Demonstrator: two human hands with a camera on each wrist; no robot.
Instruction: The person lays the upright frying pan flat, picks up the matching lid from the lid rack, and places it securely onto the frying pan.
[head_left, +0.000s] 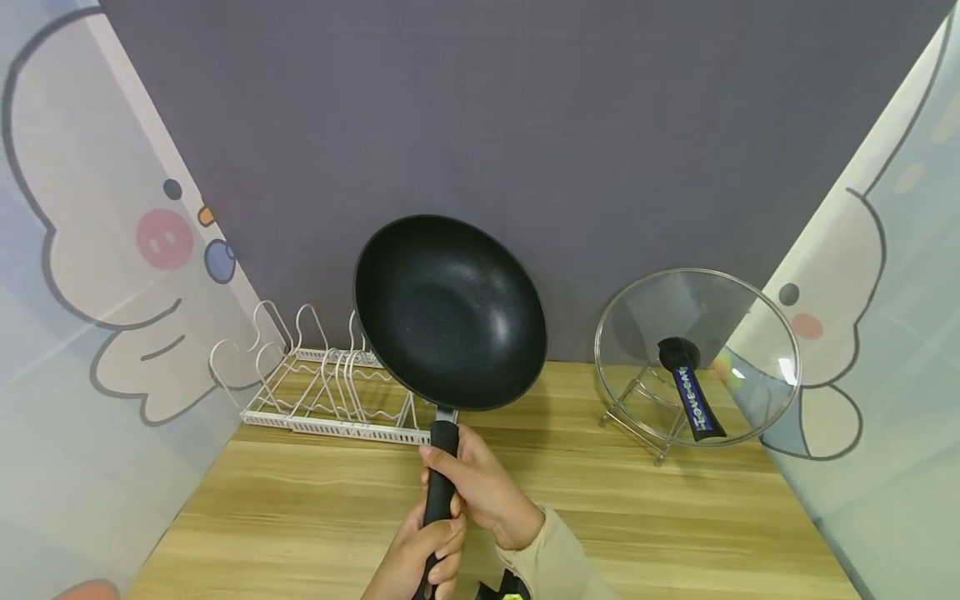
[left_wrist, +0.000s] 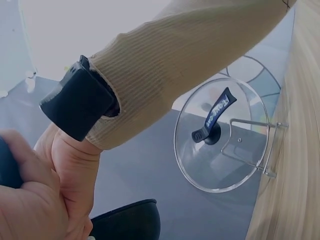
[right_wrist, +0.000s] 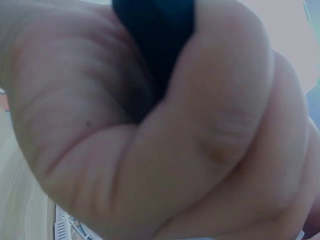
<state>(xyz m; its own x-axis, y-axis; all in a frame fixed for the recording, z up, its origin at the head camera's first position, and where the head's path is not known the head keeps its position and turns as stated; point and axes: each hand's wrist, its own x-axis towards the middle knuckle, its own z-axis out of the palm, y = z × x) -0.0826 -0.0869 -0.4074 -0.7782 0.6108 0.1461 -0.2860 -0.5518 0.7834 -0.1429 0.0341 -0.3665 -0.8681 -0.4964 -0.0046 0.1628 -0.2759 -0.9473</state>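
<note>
A black wok (head_left: 450, 312) is held up in the head view, its dark inside facing me and its long black handle (head_left: 442, 467) pointing down. My left hand (head_left: 423, 546) grips the lower part of this handle. Higher up, near the pan, my right hand (head_left: 491, 492) wraps round the same handle, its thumb lying across the front. In the left wrist view the wok (left_wrist: 131, 220) shows only in part, beside both hands. Curled fingers round the dark handle (right_wrist: 155, 45) fill most of the right wrist view, close and blurred.
A white wire dish rack (head_left: 341, 429) stands at the back left, partly behind the wok. At right, a glass lid (head_left: 637, 333) with a black labelled handle leans on a small metal stand (head_left: 637, 429). A grey panel (head_left: 525, 125) closes the back; printed panels flank the wooden table (head_left: 300, 517).
</note>
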